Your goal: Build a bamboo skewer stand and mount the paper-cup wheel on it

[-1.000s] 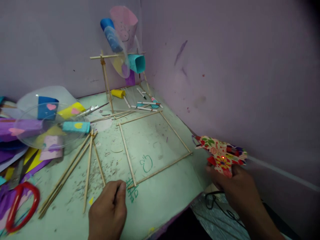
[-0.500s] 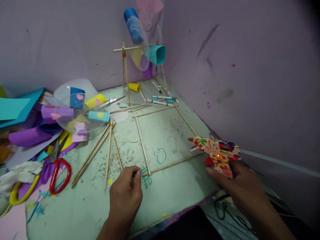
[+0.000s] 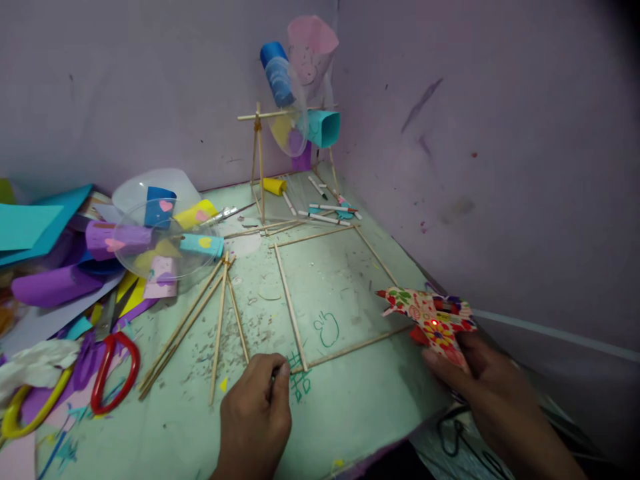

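Observation:
In my right hand (image 3: 493, 380) is a hot glue gun (image 3: 435, 320) with a flowered covering and a lit red light. Its nozzle points left, above the right side of a rectangle of thin wooden sticks (image 3: 291, 303) lying on the table. My left hand (image 3: 257, 413) is closed in a fist by the rectangle's near left corner; whatever its fingers hold, if anything, is hidden. A bundle of sticks (image 3: 183, 330), bound at the top and spread apart below, lies beyond that hand to the left.
At the back corner stands a stick frame (image 3: 260, 167) bearing a plastic disc with paper cups. Markers (image 3: 327, 219) lie beneath it. To the left are another disc with paper cups (image 3: 201, 245), red-handled scissors (image 3: 116, 373) and coloured paper (image 3: 30, 227). Walls border the back and right.
The camera view has tilted up slightly, so the table things appear lower. My right hand still has the glue gun, and my left fist stays by the same corner.

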The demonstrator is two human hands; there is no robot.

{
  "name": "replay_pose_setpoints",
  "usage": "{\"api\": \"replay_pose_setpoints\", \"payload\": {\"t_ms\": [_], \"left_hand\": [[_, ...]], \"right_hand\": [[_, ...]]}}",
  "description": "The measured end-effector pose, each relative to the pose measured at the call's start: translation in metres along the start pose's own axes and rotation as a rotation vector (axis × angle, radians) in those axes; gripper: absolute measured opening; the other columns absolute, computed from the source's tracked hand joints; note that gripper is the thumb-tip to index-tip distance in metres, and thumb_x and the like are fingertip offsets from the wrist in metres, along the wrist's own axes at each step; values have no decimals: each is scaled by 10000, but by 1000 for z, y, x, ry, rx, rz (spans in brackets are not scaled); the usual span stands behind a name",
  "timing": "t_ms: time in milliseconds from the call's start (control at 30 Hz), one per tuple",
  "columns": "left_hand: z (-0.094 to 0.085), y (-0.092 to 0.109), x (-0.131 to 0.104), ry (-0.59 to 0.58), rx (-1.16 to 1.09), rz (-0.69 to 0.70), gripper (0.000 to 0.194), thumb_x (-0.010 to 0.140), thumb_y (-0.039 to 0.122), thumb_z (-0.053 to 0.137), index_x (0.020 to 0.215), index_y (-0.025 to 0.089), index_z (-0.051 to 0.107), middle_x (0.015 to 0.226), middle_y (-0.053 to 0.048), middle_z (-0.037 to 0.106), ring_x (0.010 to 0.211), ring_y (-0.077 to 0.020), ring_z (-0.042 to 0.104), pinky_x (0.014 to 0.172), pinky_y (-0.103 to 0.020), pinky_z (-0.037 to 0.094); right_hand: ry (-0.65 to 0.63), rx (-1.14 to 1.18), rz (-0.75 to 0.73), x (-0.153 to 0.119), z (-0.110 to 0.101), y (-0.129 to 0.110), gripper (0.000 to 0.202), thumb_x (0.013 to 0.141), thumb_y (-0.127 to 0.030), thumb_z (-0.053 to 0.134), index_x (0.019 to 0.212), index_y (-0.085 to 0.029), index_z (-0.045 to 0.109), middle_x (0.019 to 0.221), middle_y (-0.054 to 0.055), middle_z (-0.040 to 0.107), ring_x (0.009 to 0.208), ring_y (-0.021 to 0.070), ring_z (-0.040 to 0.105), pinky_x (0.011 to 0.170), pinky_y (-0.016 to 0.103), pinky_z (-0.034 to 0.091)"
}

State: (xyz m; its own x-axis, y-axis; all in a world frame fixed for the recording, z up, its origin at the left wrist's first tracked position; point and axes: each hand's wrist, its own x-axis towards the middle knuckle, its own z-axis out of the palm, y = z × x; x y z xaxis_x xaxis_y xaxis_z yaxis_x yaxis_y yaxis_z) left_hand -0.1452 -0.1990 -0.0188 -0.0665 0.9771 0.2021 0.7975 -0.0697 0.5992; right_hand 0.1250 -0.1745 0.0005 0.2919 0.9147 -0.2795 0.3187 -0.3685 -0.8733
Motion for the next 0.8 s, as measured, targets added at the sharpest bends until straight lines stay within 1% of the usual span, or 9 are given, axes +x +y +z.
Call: {"api": "replay_pose_setpoints", "payload": {"t_ms": [100, 200, 267, 433, 500, 600, 667, 733, 800], "left_hand": [[2, 1, -2, -9, -29, -39, 162, 841, 311, 466, 769, 220, 578, 681, 26, 597, 572, -107, 561, 561, -220, 430], [2, 4, -3, -8, -30, -94, 184, 844, 338, 455, 762, 224, 574, 685, 29, 584, 580, -110, 546, 580, -237, 411], [2, 6, -3, -9, -37, -97, 181, 842, 332, 457, 762, 221, 575, 687, 29, 581, 583, -110, 539, 589, -240, 405], [1, 7, -3, -20, -8, -101, 193, 845, 323, 439, 760, 218, 578, 692, 21, 585, 591, -116, 542, 596, -241, 406], [1, 5, -3, -15, 10, -101, 195, 845, 330, 437, 765, 224, 580, 698, 24, 595, 592, -117, 551, 596, -239, 412], [2, 2, -2, -1, 26, -60, 166, 825, 348, 471, 770, 239, 584, 687, 42, 607, 573, -107, 562, 567, -220, 419], [2, 1, -3, 3, 28, -51, 165, 820, 363, 477, 772, 247, 584, 672, 51, 604, 561, -102, 557, 549, -210, 421], [3, 1, -3, 5, 29, -79, 193, 830, 382, 452, 774, 249, 580, 662, 50, 596, 560, -105, 549, 546, -211, 421], [4, 1, -4, 7, 26, -110, 225, 839, 404, 425, 778, 249, 575, 672, 44, 592, 570, -110, 545, 559, -216, 423]], "right_hand": [[31, 28, -17, 0, -6, 5, 514, 647, -468, 657, 1087, -211, 589, 1118, 89, 645, 1027, 278, 590, 851, 362, 477], [56, 83, 21, 0, -13, 8, 523, 625, -433, 686, 1085, -201, 592, 1073, 91, 663, 978, 275, 613, 793, 346, 510], [84, 139, 35, -1, -15, 9, 511, 606, -406, 706, 1060, -197, 598, 1033, 86, 676, 946, 271, 626, 747, 328, 526], [161, 182, 76, -7, -14, 14, 480, 570, -396, 734, 988, -205, 595, 990, 52, 680, 908, 245, 634, 709, 288, 527], [232, 195, 80, -11, -13, 17, 468, 567, -405, 734, 968, -210, 592, 959, 43, 681, 871, 236, 640, 683, 287, 528], [407, 176, 80, -17, -13, 19, 428, 557, -423, 733, 898, -208, 591, 880, 35, 680, 787, 218, 642, 627, 279, 520], [496, 161, 78, -18, -14, 18, 399, 547, -432, 731, 835, -202, 577, 822, 28, 675, 732, 204, 636, 595, 269, 509], [528, 191, 67, -18, -15, 16, 392, 547, -435, 726, 813, -202, 559, 817, 22, 674, 712, 193, 634, 581, 260, 503], [530, 233, 71, -17, -17, 14, 404, 554, -437, 723, 840, -205, 557, 831, 17, 676, 707, 185, 634, 576, 255, 500]]}}
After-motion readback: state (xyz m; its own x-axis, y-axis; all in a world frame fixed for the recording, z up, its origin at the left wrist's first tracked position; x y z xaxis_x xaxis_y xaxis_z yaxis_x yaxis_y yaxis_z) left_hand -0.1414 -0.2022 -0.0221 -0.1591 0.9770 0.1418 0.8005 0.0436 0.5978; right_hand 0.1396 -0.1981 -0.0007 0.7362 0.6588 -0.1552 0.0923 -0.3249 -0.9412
